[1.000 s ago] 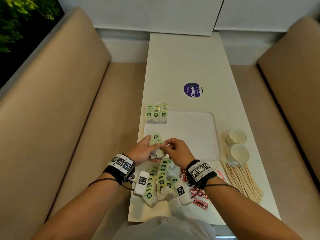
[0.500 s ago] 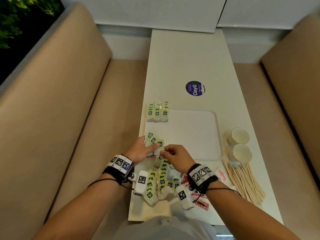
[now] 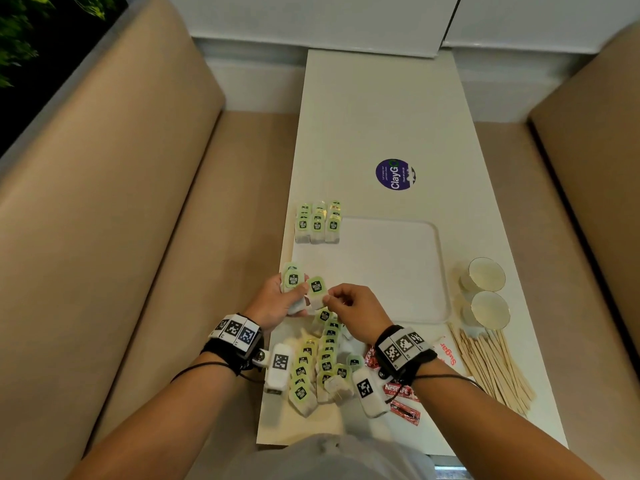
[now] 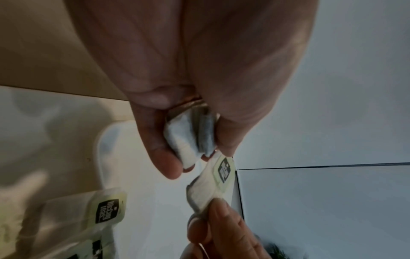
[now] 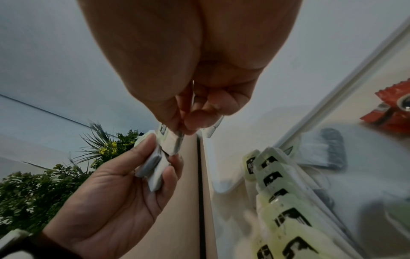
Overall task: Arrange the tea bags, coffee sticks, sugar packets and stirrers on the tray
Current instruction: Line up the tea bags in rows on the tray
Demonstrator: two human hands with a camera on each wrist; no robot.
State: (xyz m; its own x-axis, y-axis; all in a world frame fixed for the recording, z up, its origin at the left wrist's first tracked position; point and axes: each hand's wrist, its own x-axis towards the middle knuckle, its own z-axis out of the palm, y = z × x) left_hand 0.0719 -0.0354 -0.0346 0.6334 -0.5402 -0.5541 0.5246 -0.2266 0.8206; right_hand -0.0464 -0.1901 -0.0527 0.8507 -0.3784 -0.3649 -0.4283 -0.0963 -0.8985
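My left hand (image 3: 277, 301) grips a small stack of green-labelled tea bags (image 3: 292, 278) above the near left corner of the white tray (image 3: 391, 265). My right hand (image 3: 349, 303) pinches one more tea bag (image 3: 317, 289) by its lower end, pressed against that stack. In the left wrist view the stack (image 4: 190, 135) sits between thumb and fingers, and the pinched bag (image 4: 213, 182) hangs just below it. A loose pile of tea bags (image 3: 318, 365) lies under my wrists. Three short rows of tea bags (image 3: 317, 223) stand at the tray's far left corner.
Red coffee sticks (image 3: 401, 400) and a sugar packet (image 3: 446, 351) lie by my right wrist. Wooden stirrers (image 3: 491, 365) fan out at the near right, with two paper cups (image 3: 486, 289) behind them. A purple sticker (image 3: 394, 174) marks the table farther off. Beige benches flank the table.
My left hand's stack has fanned out and shifted slightly left. My right hand brought one more tea bag up from the pile against that stack.
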